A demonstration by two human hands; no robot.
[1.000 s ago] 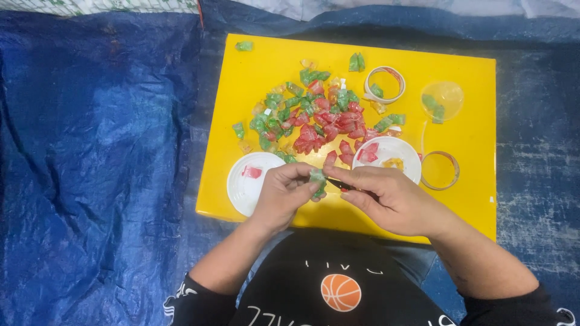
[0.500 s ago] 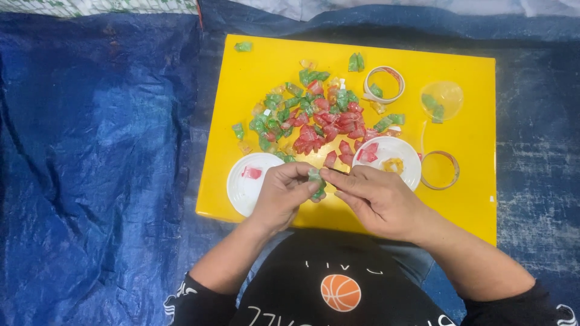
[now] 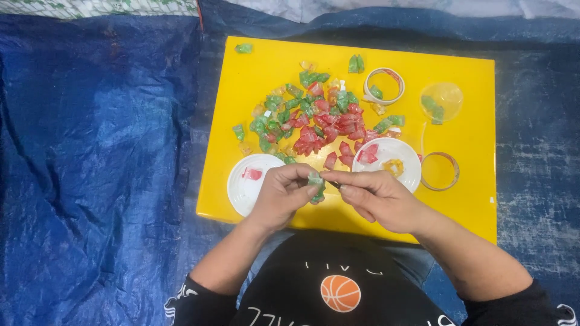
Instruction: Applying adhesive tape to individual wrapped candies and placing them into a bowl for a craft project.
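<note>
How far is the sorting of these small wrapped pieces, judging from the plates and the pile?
Barely begun, it seems. Done: one red piece lies on the left white plate, and a red and a yellow piece on the right white plate. In hand: the left hand and right hand pinch one green piece together. Left: the large red and green pile on the yellow board.

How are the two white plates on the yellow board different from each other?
The left plate holds a single red piece; the right plate holds red pieces and a yellow one. The left plate sits clear of the pile of wrapped pieces; the right plate touches its edge. The left hand covers part of the left plate. Both are round, white, and lie flat on the yellow board.
</note>
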